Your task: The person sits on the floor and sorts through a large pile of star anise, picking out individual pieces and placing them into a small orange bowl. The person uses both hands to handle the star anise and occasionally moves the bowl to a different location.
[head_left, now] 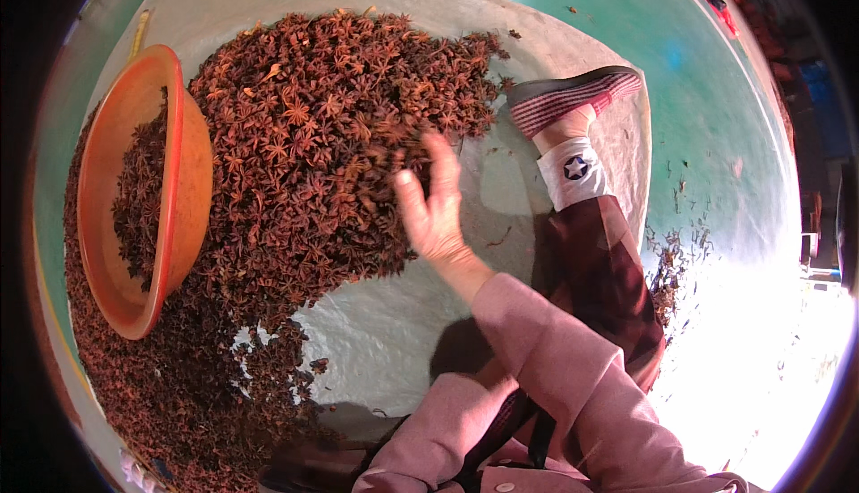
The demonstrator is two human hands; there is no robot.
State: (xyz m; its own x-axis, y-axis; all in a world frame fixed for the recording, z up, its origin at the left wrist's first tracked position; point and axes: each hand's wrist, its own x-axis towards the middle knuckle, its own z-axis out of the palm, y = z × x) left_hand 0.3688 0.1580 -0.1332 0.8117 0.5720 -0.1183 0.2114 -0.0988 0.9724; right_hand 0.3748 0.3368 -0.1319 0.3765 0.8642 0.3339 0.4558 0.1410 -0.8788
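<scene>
My right hand (433,204) is at the right side of a large heap of dried star anise (302,151), thumb and forefinger spread apart and its other fingers not clearly seen. Pieces beside the fingertips are blurred. My left hand is out of sight, its sleeve (436,419) running under my right forearm, where a bit of wrist shows. An orange plastic basin (191,177) stands tilted on its side at the left of the heap, with darker star anise (141,198) inside.
A pale sheet (376,332) lies under the heap on a green floor (711,124). My leg, in dark trousers, stretches along the right, its striped shoe (577,97) on the sheet near the heap. Smaller, darker pieces (188,385) spread over the lower left. Scattered debris (671,265) lies beyond my leg.
</scene>
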